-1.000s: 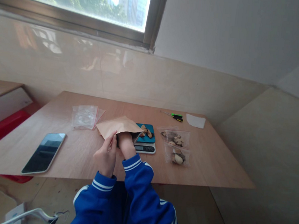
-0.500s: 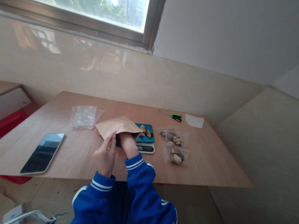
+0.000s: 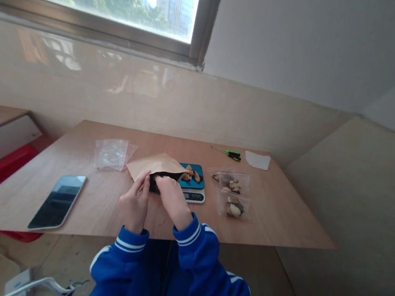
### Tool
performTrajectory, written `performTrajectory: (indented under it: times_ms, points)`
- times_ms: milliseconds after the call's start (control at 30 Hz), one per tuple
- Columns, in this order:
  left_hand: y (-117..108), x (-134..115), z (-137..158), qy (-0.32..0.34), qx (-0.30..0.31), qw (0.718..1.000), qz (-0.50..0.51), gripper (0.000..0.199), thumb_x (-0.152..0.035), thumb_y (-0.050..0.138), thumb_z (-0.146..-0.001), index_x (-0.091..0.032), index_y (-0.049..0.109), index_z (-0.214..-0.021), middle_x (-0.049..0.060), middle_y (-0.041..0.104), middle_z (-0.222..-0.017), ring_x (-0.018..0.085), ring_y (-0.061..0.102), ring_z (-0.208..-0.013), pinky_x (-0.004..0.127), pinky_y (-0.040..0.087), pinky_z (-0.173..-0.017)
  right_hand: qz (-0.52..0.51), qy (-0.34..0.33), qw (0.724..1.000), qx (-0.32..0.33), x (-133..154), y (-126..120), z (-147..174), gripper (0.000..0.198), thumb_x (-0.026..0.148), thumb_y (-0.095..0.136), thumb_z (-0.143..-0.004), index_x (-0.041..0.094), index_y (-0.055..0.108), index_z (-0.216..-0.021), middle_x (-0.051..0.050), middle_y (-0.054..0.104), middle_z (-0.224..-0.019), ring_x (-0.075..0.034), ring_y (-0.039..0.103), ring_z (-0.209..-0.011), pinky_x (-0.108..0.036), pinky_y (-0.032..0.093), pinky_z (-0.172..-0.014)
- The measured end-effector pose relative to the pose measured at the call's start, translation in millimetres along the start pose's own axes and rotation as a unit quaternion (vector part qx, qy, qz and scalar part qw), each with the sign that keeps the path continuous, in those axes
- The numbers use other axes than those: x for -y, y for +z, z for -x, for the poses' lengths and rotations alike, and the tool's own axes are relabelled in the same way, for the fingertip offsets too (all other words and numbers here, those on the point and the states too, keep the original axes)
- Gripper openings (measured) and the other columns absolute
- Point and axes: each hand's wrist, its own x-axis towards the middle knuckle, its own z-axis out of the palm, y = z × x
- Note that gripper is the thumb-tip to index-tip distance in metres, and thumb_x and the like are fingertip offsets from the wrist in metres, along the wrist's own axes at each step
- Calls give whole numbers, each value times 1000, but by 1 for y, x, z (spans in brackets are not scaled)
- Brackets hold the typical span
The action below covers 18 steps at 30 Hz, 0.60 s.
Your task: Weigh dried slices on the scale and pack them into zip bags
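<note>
My left hand (image 3: 135,202) pinches the near edge of a brown paper bag (image 3: 158,162), holding its dark mouth apart. My right hand (image 3: 170,195) reaches partly into that mouth; its fingertips are hidden inside, so whether they grip anything does not show. Just right of the bag, a kitchen scale (image 3: 195,195) with a blue top carries several brown dried pieces (image 3: 191,173). The bag overlaps the scale's left side. Two clear zip bags with similar dried pieces lie to the right, an upper zip bag (image 3: 229,181) and a lower zip bag (image 3: 236,208).
Flat clear plastic bags (image 3: 112,154) lie at the left back of the wooden table (image 3: 269,209). A phone (image 3: 57,202) rests near the front left edge. Screwdrivers (image 3: 231,154) and a white paper piece (image 3: 257,160) are at the back right, before a tiled wall.
My right hand has drawn back part of the way out of the paper bag, towards me and to the right. The bag's mouth shows wider. My left hand keeps its pinch.
</note>
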Motion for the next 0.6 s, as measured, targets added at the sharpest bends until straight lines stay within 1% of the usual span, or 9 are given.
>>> performTrajectory:
  times_ms: [100,200,267,333,400,467,533,567,600]
  points:
    - [-4,-2,-7,7,10,1000,14,29,-39,55,-89,-28,72,-110,4,77,-95,17,72,-75,22,47,-62,7,-30,999,-45,-3,-6,13,31,3,40,-93,14,61,-113,-12,70,-103,-22,68,-95,-31,54,-80]
    - [-7,-5,-17,10,14,1000,11,29,-40,55,-89,-27,73,-108,5,77,-92,19,72,-78,23,47,-63,-29,-33,995,-84,-7,-18,26,28,8,46,-94,17,61,-115,-10,69,-107,-21,65,-102,-31,52,-87]
    - [-7,-8,-25,8,12,1000,1,29,-41,55,-89,-27,74,-105,5,77,-89,20,72,-80,24,48,-65,-88,-35,988,-119,-12,-29,35,26,14,50,-94,20,63,-116,-7,69,-112,-19,64,-107,-30,50,-93]
    - [-6,-10,-35,4,12,1000,-1,30,-43,54,-89,-27,75,-103,5,77,-89,20,72,-80,25,49,-69,-167,-42,972,-158,-22,-39,43,23,18,53,-93,24,65,-112,-3,70,-114,-17,65,-106,-27,49,-95]
    - [-4,-14,-46,-1,10,1000,0,31,-44,53,-89,-26,75,-102,5,77,-91,20,71,-81,27,49,-71,-236,-45,952,-190,-38,-46,48,20,22,57,-90,26,67,-107,0,72,-109,-16,67,-100,-26,51,-92]
    - [-1,-18,-59,-13,-3,1000,-18,33,-45,53,-88,-25,75,-102,6,77,-88,21,71,-82,28,49,-72,-270,-36,940,-206,-60,-47,46,19,22,59,-88,26,68,-104,0,73,-104,-16,69,-92,-27,53,-87]
    - [3,-23,-73,-29,-17,998,-53,34,-46,52,-88,-24,75,-102,7,76,-84,23,70,-82,30,48,-71,-259,-15,944,-204,-83,-41,33,19,21,59,-88,23,68,-104,-2,74,-101,-17,70,-90,-28,54,-84]
    - [5,-25,-80,-34,-19,997,-68,35,-46,52,-88,-24,74,-102,8,75,-83,24,69,-82,31,48,-71,-234,0,953,-191,-93,-37,23,20,19,58,-88,21,68,-105,-3,74,-101,-17,70,-91,-28,53,-84]
    - [6,-26,-88,-38,-17,996,-77,35,-46,50,-88,-24,74,-102,8,75,-84,25,68,-83,32,48,-72,-192,16,967,-164,-102,-31,12,22,18,57,-88,20,68,-107,-5,73,-103,-18,69,-93,-28,53,-84]
